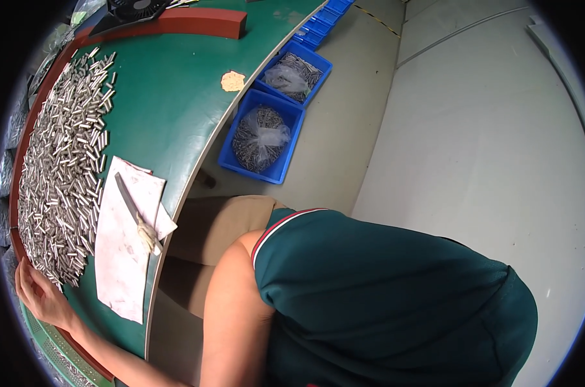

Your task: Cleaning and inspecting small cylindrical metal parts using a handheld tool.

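My left hand is at the lower left, at the near end of a large pile of short metal pins. Its fingers are loosely curved and apart; I see nothing held in them, though the tips are partly hidden. My right arm bends at the elbow beside the green sleeve, and its forearm leaves the picture at the lower edge, so my right hand is out of sight. Beside the pile lies a stained whitish cloth. On it rests a flat grey strip tool with a wrapped, pale handle.
A red raised border edges the green tabletop. Below my left forearm is a green perforated tray. Blue bins with bagged metal parts stand past the table edge. A dark fan-like device sits at the top.
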A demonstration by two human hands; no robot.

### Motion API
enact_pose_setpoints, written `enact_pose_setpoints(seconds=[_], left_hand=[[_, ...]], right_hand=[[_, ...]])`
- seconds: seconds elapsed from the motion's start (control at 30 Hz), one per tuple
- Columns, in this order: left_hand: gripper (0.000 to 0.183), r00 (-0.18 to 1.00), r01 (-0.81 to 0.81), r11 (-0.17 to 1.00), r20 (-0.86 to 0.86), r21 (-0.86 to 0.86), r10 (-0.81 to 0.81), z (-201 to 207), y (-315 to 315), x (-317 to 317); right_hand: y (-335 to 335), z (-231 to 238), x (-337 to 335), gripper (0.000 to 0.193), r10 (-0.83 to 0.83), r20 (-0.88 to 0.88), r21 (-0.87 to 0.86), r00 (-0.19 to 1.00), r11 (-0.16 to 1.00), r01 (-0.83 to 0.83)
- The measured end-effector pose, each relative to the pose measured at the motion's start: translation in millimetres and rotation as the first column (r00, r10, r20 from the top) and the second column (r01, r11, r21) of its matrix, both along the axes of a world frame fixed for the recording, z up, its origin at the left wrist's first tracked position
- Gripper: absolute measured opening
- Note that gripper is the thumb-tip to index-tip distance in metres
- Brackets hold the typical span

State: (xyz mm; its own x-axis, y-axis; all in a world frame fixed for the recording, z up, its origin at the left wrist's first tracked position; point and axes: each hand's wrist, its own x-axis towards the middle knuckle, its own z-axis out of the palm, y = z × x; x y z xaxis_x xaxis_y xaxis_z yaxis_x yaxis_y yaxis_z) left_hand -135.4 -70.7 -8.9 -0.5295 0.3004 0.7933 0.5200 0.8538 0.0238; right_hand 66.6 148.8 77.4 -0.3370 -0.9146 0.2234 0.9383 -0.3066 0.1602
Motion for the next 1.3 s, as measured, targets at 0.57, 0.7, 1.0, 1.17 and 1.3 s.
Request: enact_pose_setpoints(seconds=[0.57,0.7,1.0,1.17,1.3], left_hand=[[0.02,0.999,-0.032,0.999,-0.01,0.024,0.032,-3.0,-4.8,-0.2],[0.02,0.999,-0.05,0.995,0.013,0.085,0.049,1.4,2.5,7.1],[0.019,0.996,-0.089,0.988,0.037,0.123,0.085,-1.3,3.9,11.8],[0.019,0.998,-0.065,0.993,0.008,0.096,0.064,0.0,8.5,6.2],[0.019,0.994,-0.072,0.972,0.097,0.222,0.051,-4.4,2.7,4.7]], right_hand=[[7.7,-3.5,-2.2,0.033,-0.03,-0.057,0.092,0.998,0.995,0.035],[8.3,-1.3,-2.6,0.032,-0.031,-0.087,0.093,0.996,0.995,0.04],[10.2,-2.4,-2.3,0.031,-0.044,-0.146,0.123,0.988,0.99,0.062],[12.4,0.2,-5.9,0.03,-0.07,-0.154,0.151,0.986,0.984,0.094],[12.4,-1.6,-8.2,0.029,-0.074,-0.161,0.164,0.984,0.981,0.1]])
